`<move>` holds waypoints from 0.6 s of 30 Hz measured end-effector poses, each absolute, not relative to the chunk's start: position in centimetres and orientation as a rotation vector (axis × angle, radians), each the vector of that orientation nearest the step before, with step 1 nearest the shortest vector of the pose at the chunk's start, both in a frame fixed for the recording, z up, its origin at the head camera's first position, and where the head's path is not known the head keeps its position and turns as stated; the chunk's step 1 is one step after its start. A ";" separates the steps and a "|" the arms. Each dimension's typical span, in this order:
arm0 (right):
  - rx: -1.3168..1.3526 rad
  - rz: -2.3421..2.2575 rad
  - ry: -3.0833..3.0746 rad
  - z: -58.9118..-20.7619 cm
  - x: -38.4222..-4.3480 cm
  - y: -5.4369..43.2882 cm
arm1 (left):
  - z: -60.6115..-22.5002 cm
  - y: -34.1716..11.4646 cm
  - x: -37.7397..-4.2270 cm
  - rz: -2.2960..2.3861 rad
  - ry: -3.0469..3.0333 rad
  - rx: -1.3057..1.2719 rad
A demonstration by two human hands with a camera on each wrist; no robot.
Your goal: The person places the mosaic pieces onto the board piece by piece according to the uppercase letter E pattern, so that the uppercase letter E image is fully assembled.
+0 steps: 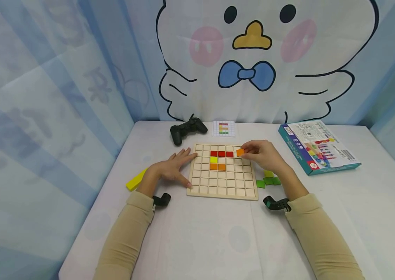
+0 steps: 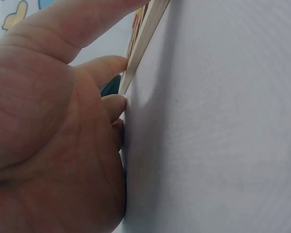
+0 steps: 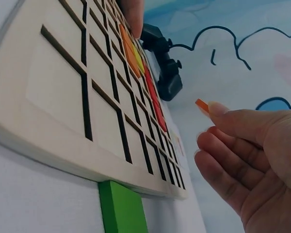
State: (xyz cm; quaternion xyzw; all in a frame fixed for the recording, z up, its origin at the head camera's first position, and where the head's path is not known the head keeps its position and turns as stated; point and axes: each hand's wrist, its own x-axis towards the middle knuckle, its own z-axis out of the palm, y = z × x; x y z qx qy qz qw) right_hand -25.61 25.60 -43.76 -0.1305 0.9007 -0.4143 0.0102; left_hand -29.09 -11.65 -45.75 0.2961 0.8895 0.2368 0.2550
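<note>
A wooden grid board (image 1: 222, 196) lies flat on the table. Set in its cells are a row of red tiles (image 1: 221, 154), one yellow tile (image 1: 213, 160) and two orange tiles (image 1: 217, 167). Along the board's left side rests my left hand (image 1: 169, 168), fingers spread, with thumb and fingertips touching the edge. Over the upper right cells, my right hand (image 1: 265, 153) pinches a small orange tile (image 1: 240, 152) between thumb and fingers. The right wrist view shows this orange tile (image 3: 202, 106) held clear of the board. In the left wrist view, my left palm (image 2: 63, 160) hides most of the board.
Green tiles (image 1: 269, 181) and a yellow piece (image 1: 268, 173) lie by the board's right edge. A yellow block (image 1: 136, 180) is partly behind my left wrist. Farther back are a black game controller (image 1: 186, 129), a pattern card (image 1: 223, 128) and a boxed set (image 1: 320, 146).
</note>
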 end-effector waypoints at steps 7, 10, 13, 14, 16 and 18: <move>-0.384 -1.223 2.824 -44.1 -25.3 24.2 | -45.7 -11.7 -29.0 0.646 2.417 0.809; -0.399 -1.179 2.836 -44.2 -25.2 23.8 | -45.7 -11.7 -29.0 0.651 2.413 0.807; -0.412 -1.150 2.843 -44.2 -25.0 23.4 | -45.7 -11.7 -29.1 0.651 2.412 0.804; -0.420 -1.145 2.842 -44.2 -25.0 23.3 | -45.7 -11.7 -29.1 0.651 2.411 0.803; -0.415 -1.135 2.842 -44.4 -25.0 23.1 | -45.7 -11.7 -29.1 0.652 2.410 0.801; -0.413 -1.122 2.842 -44.5 -25.0 23.0 | -45.7 -11.7 -29.1 0.653 2.409 0.800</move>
